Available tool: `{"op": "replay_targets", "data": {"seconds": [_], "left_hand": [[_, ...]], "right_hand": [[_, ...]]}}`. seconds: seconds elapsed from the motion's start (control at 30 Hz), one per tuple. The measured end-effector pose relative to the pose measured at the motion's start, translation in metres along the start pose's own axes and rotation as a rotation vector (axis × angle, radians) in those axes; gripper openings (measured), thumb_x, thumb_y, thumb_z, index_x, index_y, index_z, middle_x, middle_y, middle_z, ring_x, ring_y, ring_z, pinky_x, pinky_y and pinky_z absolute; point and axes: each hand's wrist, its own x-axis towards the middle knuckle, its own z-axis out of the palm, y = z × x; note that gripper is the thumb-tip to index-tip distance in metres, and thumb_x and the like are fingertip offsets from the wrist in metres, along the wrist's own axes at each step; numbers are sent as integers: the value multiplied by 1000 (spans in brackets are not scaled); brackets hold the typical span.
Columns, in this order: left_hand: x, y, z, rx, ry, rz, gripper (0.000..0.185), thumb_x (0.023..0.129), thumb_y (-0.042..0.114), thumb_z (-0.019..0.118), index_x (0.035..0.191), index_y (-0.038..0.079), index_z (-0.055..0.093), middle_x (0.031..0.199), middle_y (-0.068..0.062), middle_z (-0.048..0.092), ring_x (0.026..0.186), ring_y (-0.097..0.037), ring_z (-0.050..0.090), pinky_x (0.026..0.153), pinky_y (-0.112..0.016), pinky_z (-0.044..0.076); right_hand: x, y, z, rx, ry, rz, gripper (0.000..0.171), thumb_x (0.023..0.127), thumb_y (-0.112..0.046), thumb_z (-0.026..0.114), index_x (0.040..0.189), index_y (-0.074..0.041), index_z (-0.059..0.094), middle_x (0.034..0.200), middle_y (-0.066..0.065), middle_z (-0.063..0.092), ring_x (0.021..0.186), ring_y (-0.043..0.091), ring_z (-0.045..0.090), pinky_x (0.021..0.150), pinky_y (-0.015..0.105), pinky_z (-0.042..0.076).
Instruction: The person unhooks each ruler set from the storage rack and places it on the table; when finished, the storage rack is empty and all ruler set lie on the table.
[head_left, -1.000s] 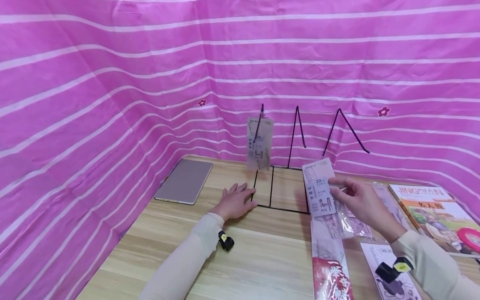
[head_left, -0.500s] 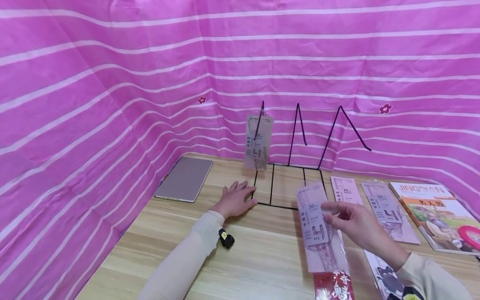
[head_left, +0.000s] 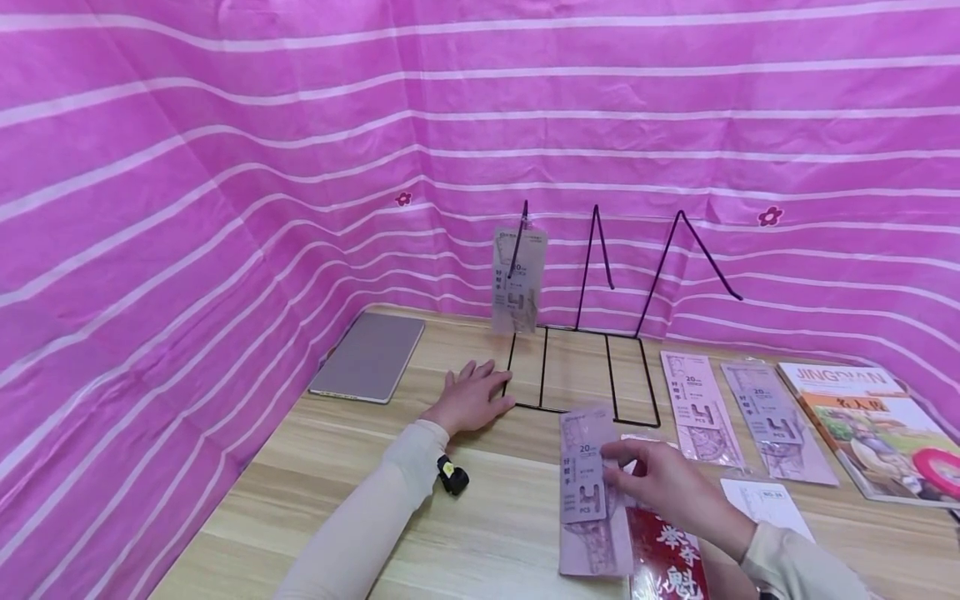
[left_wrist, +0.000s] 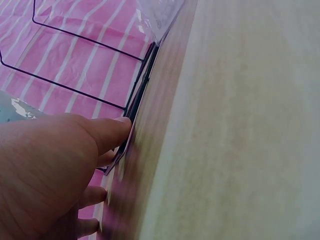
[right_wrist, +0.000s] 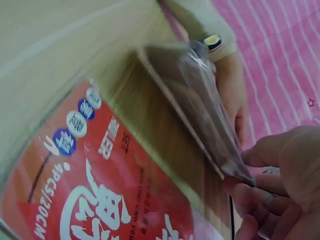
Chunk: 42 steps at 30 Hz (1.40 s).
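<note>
In the head view my right hand (head_left: 671,487) pinches the right edge of a clear-wrapped ruler set packet (head_left: 592,546) between thumb and fingers, tilted above the table. The right wrist view shows this packet (right_wrist: 185,90) nearly edge-on. Beneath and beside it lies a red ruler set packet (head_left: 663,554), partly covered by my hand. My left hand (head_left: 472,398) rests on the table with spread fingers, its thumb touching the base of a black wire rack (head_left: 611,375). On the rack's left hook hangs a similar packet (head_left: 531,292); the middle and right hooks are bare.
Two more ruler set packets (head_left: 701,417) lie right of the rack. Beyond them is a magazine (head_left: 862,425) with a pink ring (head_left: 937,475) on it. A white card (head_left: 765,504) lies nearer. A grey flat notebook (head_left: 371,358) sits at left. Pink striped cloth (head_left: 300,125) encloses the table.
My right hand has brought its packet leftward and nearer, from beside the rack to in front of it, uncovering the packets at right. The left hand stays at the rack's base.
</note>
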Motion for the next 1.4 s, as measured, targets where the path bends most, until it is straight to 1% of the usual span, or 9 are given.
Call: {"op": "replay_targets", "data": {"seconds": [0.23,0.5,0.6,0.73,0.83,0.93,1.03,1.23,1.4], "left_hand": [[1,0,0,12,-4,-4,60,107,55,52,161,30,44,175,-8,26,163,-43,15,126,-75,7],[2,1,0,18,-3,-5,61,106,55,53,161,30,44,175,-8,26,162,-43,16,126,-75,8],[2,2,-1,11,-6,-6,61,106,55,53,161,30,44,175,-9,25,163,-43,16,126,-75,8],[2,2,-1,2,-3,-9,62,106,55,54,161,29,44,176,-8,25,163,-43,15,126,-75,7],[2,1,0,4,-4,-16,62,106,56,54,162,30,43,176,-7,24,163,-43,14,126,-75,6],[1,-1,1,3,-7,-21,63,105,56,54,162,30,43,176,-7,24,163,-42,14,127,-75,6],[-1,-3,0,-6,-5,-26,63,105,56,54,162,30,43,176,-7,24,163,-42,14,127,-75,6],[-4,-3,2,-6,-6,-26,63,106,56,53,162,30,43,176,-8,24,163,-44,14,126,-75,6],[-1,0,0,10,-9,-19,64,106,58,52,163,32,41,176,-7,22,163,-42,13,127,-74,5]], "right_hand": [[5,0,15,-18,-65,-58,39,93,-20,79,125,0,72,87,-4,68,73,4,59,61,23,53],[3,1,23,-223,-43,-55,37,91,-26,82,125,-14,73,83,-13,60,72,2,52,61,20,46],[2,4,13,-214,2,-69,38,93,-28,80,127,-14,71,82,-13,61,68,0,53,56,21,48],[11,16,-13,-234,128,-88,37,96,-30,77,127,-12,70,85,-8,63,64,5,53,50,24,47],[22,30,-33,-326,235,-92,37,96,-31,77,125,-9,71,94,1,68,73,12,57,59,29,49],[33,44,-46,-399,283,-74,40,98,-34,75,126,-7,71,106,10,71,85,21,61,70,37,50],[46,54,-51,-435,280,-64,43,99,-38,72,129,-7,69,112,14,71,95,29,62,80,47,49],[65,69,-50,-460,228,-89,51,97,-44,74,129,-4,68,127,19,67,116,40,56,93,57,39],[69,80,-54,-493,183,-49,58,94,-52,75,127,-7,65,110,11,66,108,35,50,88,50,32]]}}
